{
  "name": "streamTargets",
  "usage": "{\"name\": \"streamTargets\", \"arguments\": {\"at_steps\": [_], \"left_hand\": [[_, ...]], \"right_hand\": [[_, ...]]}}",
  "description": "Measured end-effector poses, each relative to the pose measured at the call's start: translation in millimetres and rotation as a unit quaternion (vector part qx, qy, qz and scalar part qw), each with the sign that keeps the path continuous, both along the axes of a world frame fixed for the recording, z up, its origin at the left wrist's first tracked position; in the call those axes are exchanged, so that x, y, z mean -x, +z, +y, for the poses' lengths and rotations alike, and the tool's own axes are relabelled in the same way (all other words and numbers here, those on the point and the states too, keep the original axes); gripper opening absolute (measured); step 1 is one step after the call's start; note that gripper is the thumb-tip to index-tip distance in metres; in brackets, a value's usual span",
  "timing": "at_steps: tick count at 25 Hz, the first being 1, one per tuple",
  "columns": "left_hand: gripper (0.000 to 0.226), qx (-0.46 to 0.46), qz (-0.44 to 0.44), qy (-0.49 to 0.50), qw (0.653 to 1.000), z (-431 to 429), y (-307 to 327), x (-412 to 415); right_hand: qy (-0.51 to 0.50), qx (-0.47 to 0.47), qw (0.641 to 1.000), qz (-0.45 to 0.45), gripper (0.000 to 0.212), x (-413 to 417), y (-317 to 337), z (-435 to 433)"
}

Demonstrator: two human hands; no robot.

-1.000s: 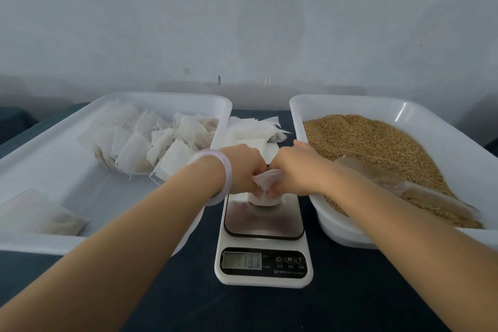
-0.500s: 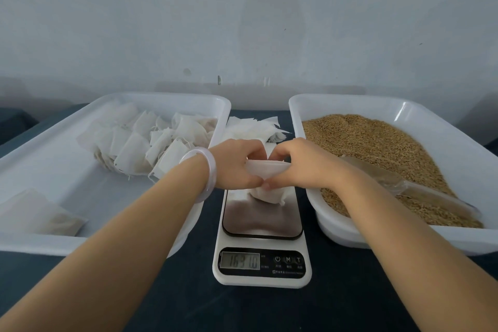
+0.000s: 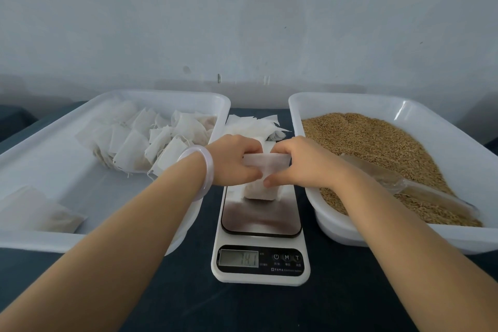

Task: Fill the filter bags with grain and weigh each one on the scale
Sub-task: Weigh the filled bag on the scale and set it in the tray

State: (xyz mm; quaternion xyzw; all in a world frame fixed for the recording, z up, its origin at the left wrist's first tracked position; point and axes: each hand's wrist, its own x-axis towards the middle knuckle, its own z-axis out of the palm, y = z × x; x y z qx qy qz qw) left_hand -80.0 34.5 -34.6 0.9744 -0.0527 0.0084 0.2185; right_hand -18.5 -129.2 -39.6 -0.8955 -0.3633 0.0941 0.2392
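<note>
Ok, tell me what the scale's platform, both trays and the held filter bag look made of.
The filter bag: thin paper or non-woven fabric, matte, slightly translucent, creased; cannot tell which. The scale platform: probably brushed steel; dark, dull sheen, pale reflection under the bag. The left tray and right tray: likely plastic; white, smooth, glossy glints on rounded rims.

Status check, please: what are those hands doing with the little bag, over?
Both busy: left hand and right hand pinch the filter bag top. Bag bottom sits on the scale. Nothing in the way.
</note>
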Motion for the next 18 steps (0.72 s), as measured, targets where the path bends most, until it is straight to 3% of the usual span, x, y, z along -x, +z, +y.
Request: {"name": "streamTargets", "arguments": {"at_steps": [4, 18], "left_hand": [[0.022, -0.002, -0.004, 0.001, 1.000, 0.7, -0.1, -0.2], [0.021, 0.008, 0.001, 0.004, 1.000, -0.8, 0.9, 1.3]], "right_hand": [[0.007, -0.023, 1.000, 0.009, 0.021, -0.7, 0.1, -1.1], [0.000, -0.022, 1.000, 0.013, 0.030, 1.8, 1.3, -1.2]]}}
